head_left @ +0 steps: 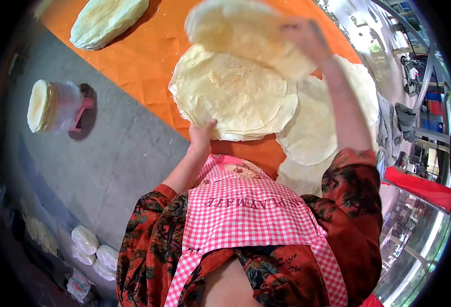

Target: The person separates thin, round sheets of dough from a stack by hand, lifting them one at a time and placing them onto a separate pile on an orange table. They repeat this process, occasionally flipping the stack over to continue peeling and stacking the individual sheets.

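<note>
A stack of thin, round, pale flatbreads (230,94) lies in front of me on an orange cloth (149,77). My left hand (202,137) grips the near edge of this stack, thumb on top and fingers hidden beneath. Above its far side, my right hand (305,38) holds up a single flatbread (235,33) by its right part; it is tilted and blurred by motion. To the right, more flatbreads (310,123) lie spread out and overlapping, partly hidden behind my right forearm.
Another flatbread stack (108,20) lies at the far left of the cloth. On the grey floor, a pink stool (82,113) bears a stack in clear plastic (64,107). Several wrapped white packs (85,240) are at lower left. Grey cloths (389,123) hang at right.
</note>
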Demonstrator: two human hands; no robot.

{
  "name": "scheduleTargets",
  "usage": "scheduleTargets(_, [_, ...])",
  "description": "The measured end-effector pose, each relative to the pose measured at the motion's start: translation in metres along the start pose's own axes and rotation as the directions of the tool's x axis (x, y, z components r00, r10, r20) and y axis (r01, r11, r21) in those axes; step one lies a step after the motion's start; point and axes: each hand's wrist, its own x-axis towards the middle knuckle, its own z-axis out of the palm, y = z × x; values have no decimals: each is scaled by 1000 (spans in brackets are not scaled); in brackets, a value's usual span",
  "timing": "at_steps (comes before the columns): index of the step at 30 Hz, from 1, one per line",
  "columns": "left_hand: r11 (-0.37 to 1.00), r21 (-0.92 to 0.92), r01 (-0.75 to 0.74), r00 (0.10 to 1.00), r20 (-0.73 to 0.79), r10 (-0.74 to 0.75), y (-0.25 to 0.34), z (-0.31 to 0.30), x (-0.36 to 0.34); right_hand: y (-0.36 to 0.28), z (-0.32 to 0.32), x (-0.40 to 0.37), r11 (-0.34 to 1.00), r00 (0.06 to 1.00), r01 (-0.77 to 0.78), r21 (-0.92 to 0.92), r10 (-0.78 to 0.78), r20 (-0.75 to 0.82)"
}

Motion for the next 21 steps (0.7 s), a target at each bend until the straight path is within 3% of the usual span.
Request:
scheduleTargets(2, [999,-29,35,999,11,-35,4,1,-2,-25,-40,20,923,971,192,-333,-229,-74])
scheduleTargets(6, [967,-188,175,974,175,-142,16,-12,-14,-59,4,-37,843,926,332,-423,-376,-24])
scheduleTargets(9, [954,-218,205,948,285,-139,16,-22,-17,-12,106,-84,802,873,444,-400,-487,-7])
scheduleTargets(11, [962,-184,204,949,277,-148,2,-29,-8,23,153,-96,861,932,326,-391,-223,286])
scheduleTargets(12, [965,-160,206,947,280,-155,-2,-31,-4,34,156,-89,892,943,303,-336,-230,240])
scheduleTargets(14, [974,-135,182,963,224,-149,22,-14,-15,65,140,-46,939,963,258,-227,-232,138])
scheduleTargets(15, [976,-121,179,969,193,-154,27,-10,-23,51,104,-20,993,989,112,-42,-108,100])
scheduleTargets(16, [983,-92,160,975,171,-142,17,-13,-22,40,56,17,985,970,110,-132,-77,229])
scheduleTargets(18, [994,-48,95,986,139,-88,-1,-15,-3,0,-23,57,975,981,184,-127,-173,92])
scheduleTargets(19, [993,-66,96,988,131,-87,2,-12,-4,6,-60,88,951,981,192,-242,-190,34])
scheduleTargets(20, [992,-86,97,989,119,-87,3,-12,-7,-60,-85,58,827,926,322,-461,-376,-28])
scheduleTargets(21, [990,-105,99,990,106,-88,4,-12,-9,-77,-99,52,796,908,324,-511,-414,-70])
